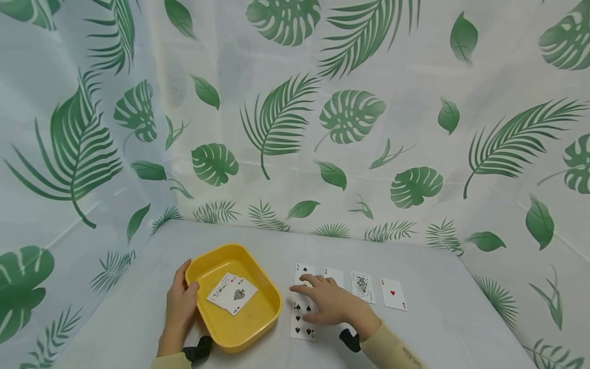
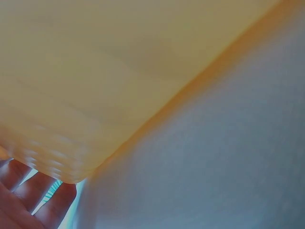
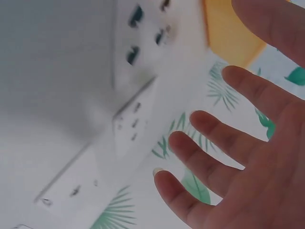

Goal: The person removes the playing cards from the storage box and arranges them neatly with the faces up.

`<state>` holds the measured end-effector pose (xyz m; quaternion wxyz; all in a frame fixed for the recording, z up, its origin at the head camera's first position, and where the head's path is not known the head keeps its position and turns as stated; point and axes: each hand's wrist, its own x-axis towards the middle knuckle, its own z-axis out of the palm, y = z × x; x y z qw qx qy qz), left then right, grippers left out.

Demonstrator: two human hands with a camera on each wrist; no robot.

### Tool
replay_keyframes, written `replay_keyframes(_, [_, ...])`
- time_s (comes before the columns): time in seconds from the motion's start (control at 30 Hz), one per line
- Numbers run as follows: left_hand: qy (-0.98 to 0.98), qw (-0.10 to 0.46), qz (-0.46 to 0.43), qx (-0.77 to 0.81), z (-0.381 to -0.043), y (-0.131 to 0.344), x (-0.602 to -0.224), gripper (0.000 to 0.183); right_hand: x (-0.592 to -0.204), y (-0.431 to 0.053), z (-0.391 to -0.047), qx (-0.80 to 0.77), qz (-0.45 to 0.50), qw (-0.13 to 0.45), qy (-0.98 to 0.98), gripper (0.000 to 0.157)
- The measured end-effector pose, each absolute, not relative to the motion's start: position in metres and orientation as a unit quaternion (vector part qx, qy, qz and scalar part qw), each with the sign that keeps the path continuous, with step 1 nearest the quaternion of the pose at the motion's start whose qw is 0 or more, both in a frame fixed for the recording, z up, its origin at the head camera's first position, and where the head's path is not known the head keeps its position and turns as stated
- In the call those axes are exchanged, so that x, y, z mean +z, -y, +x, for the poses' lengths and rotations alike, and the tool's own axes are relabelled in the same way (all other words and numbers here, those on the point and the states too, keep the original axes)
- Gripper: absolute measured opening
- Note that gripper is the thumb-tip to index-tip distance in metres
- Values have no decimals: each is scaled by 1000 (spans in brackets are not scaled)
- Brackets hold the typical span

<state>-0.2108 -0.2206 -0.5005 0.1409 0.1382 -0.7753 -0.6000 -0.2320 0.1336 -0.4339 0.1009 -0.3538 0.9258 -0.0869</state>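
Where the white worktop (image 1: 442,318) runs past the wide-spread fingers of the right hand (image 1: 329,300), it meets leaf-printed cloth (image 1: 295,169), with more surface rightward beyond a heart card (image 1: 393,301). Left of those fingers the left hand (image 1: 181,300) grips the yellow tray (image 1: 252,315), long axis slanting far left to near right; beneath the thumb a spade card (image 1: 302,332) points front to back.

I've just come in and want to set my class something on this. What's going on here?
A person is handling playing cards. The left hand grips the yellow tray, where a few cards lie, an ace of spades uppermost. The right hand is over the six of spades, its fingers spread and holding nothing. Beyond it, a joker and the ace of hearts lie on the table.
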Motion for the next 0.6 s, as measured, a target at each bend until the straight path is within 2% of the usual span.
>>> replay_keyframes(0.33, [774,147,141,-600,-210,222,-501,65,-419,-116,-254,-96,-359,38,-928,62])
replay_keyframes(0.6, [772,139,135,-605,-211,221,-500,66,-412,-95,-268,-105,-338,25,-935,62])
